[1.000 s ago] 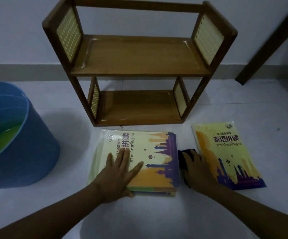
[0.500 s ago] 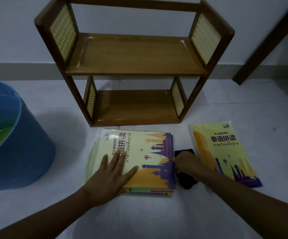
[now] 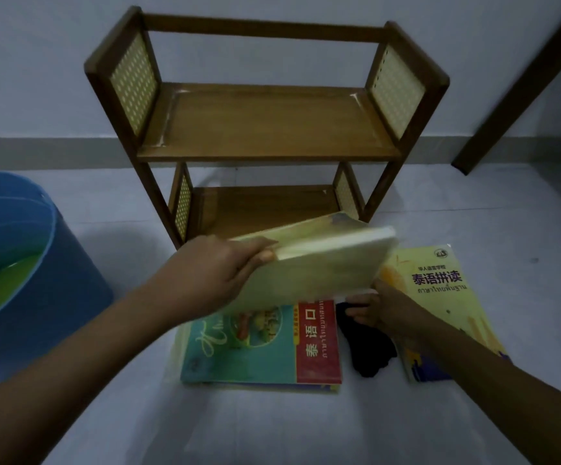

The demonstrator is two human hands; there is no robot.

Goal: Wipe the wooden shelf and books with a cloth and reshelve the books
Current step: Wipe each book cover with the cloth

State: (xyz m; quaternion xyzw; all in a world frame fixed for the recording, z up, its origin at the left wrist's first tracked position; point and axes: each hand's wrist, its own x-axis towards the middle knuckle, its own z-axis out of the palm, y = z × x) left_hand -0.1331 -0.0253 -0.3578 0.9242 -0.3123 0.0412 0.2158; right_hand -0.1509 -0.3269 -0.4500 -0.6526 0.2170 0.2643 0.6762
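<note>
An empty two-level wooden shelf point(image 3: 265, 129) with woven side panels stands on the floor against the wall. A yellow book point(image 3: 312, 263) is lifted and tilted in front of it, held at its left edge by my left hand point(image 3: 218, 273) and at its lower right corner by my right hand point(image 3: 379, 307). Under it lies a stack topped by a teal and red book point(image 3: 262, 350). A dark cloth point(image 3: 363, 347) lies on the floor beside the stack, just below my right hand. Another yellow book point(image 3: 440, 303) lies flat at the right.
A blue bucket point(image 3: 47, 297) holding greenish liquid stands at the left, close to my left forearm. A dark wooden post point(image 3: 520, 85) leans at the upper right. The floor is pale, and a grey skirting runs along the wall.
Both hands have lifted the top yellow book off the stack and tilted it, uncovering the teal and red book. My right hand has left the cloth on the floor.
</note>
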